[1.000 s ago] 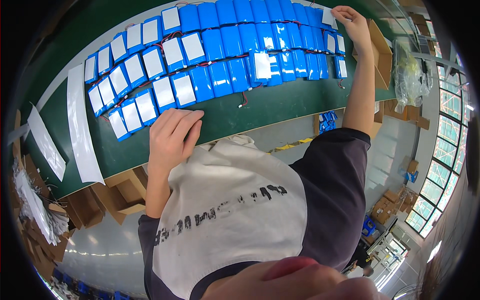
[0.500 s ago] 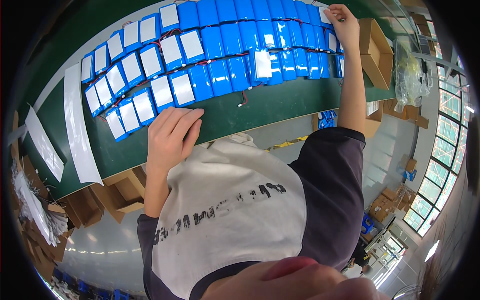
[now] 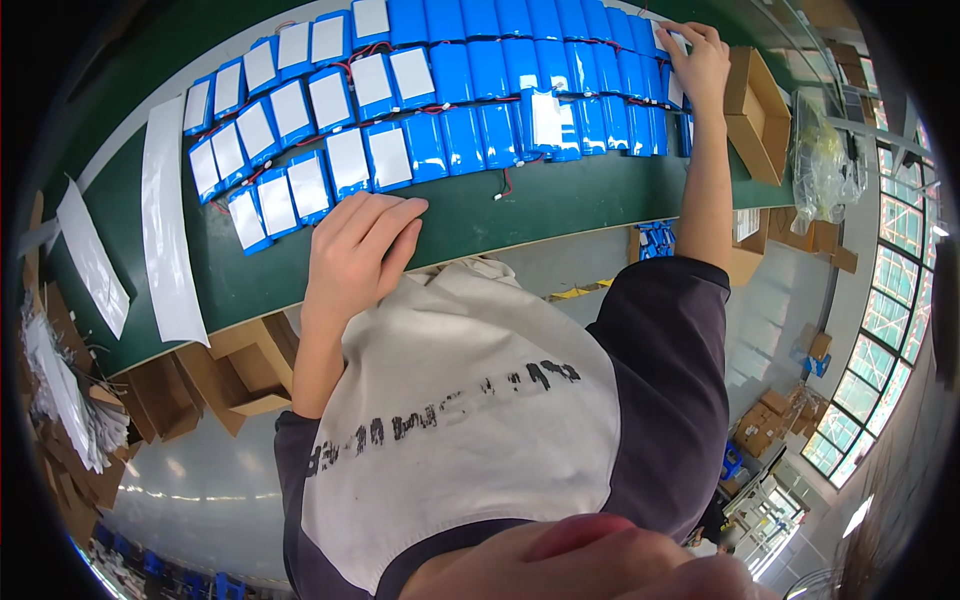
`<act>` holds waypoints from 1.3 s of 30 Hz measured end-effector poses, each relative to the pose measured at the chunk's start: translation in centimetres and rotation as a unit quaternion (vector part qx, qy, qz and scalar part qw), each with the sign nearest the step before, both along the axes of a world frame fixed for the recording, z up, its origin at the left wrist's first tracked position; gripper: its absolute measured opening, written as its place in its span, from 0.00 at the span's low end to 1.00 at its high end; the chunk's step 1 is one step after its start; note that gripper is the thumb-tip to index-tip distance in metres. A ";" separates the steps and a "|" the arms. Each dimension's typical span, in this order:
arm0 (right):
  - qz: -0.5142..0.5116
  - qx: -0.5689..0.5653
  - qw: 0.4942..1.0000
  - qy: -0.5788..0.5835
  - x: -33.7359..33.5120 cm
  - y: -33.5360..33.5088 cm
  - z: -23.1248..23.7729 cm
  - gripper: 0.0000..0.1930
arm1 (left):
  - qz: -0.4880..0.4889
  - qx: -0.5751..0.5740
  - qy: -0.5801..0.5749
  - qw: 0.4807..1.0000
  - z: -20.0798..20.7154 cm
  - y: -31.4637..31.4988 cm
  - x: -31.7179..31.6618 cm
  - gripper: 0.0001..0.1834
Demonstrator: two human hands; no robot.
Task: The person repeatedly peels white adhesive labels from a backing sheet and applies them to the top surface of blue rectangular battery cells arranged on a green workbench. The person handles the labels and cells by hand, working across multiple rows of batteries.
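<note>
Blue flat battery packs [image 3: 455, 75] with thin red and black leads lie in three rows across the green table [image 3: 480, 200]; those at the left carry white rectangular labels [image 3: 327, 97]. My right hand [image 3: 703, 68] is at the far right end of the back rows, thumb and index finger closing on a white label [image 3: 681, 43] over a blue pack; the fingers partly cover it. My left hand [image 3: 362, 245] rests by the table's near edge, just below the front row, its fingers loosely curled together with nothing visible in them. One white piece [image 3: 546, 120] lies across packs in mid-row.
Two long white strips [image 3: 172, 220] lie at the table's left end. An open cardboard box [image 3: 757, 115] stands at the right, beside clear plastic bags [image 3: 822, 165]. More open cartons [image 3: 245, 375] sit below the near edge, left. A windowed wall is far right.
The packs and table have shifted slightly right and up in the picture. My right hand's fingers have moved over the label at the row's end. The left hand stays by the near edge.
</note>
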State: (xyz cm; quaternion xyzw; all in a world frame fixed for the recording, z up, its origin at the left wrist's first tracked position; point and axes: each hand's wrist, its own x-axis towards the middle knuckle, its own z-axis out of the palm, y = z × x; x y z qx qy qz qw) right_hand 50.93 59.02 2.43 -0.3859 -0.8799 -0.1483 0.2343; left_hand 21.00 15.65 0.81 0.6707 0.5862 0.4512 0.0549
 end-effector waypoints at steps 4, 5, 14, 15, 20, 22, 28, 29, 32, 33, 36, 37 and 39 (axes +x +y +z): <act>0.084 -0.239 0.930 0.268 -6.3 -10.0 5.7 0.22 | 0.028 0.007 -0.082 0.996 0.3 -0.4 -0.2 0.10; 0.222 -0.359 0.813 0.400 -7.7 -12.7 6.4 0.22 | 0.042 0.007 -0.117 0.992 0.3 -0.6 -0.1 0.10; 0.502 -0.684 0.226 0.478 -17.9 -29.9 1.3 0.30 | 0.063 0.037 -0.264 0.962 4.2 -1.6 -1.0 0.16; 0.487 -0.694 0.204 0.489 -18.2 -30.3 1.3 0.29 | 0.045 0.010 -0.249 0.967 4.4 -2.2 -1.4 0.18; 0.506 -0.722 0.085 0.464 -20.2 -31.3 0.3 0.28 | 0.090 0.034 -0.266 0.959 4.0 -3.7 -2.2 0.12; 0.496 -0.734 0.066 0.459 -21.0 -32.4 -0.2 0.28 | 0.094 0.023 -0.240 0.966 3.7 -4.5 -2.9 0.09; 0.421 -0.647 0.386 0.505 -20.7 -32.6 -0.4 0.23 | 0.169 0.083 -0.176 0.966 6.5 -10.0 -5.5 0.07; 0.417 -0.644 0.383 0.515 -20.4 -32.2 -0.4 0.22 | 0.235 0.129 -0.147 0.952 6.3 -12.0 -7.8 0.05; 0.430 -0.662 0.374 0.486 -19.2 -31.7 -1.1 0.17 | 0.466 0.108 -0.104 0.872 6.9 -19.6 -18.2 0.12; 0.421 -0.656 0.415 0.469 -19.1 -32.2 -1.6 0.15 | 0.495 0.067 -0.083 0.862 7.9 -22.9 -21.7 0.09; 0.391 -0.630 0.510 0.436 -19.2 -33.5 -3.0 0.09 | 0.652 0.090 0.105 0.746 10.3 -31.5 -29.7 0.09; 0.373 -0.618 0.547 0.425 -19.0 -33.9 -3.2 0.08 | 0.674 0.072 0.116 0.726 10.4 -33.9 -32.4 0.11; 0.388 -0.604 0.540 0.439 -19.3 -33.9 -3.3 0.07 | 0.718 -0.010 0.180 0.673 10.1 -38.5 -36.3 0.15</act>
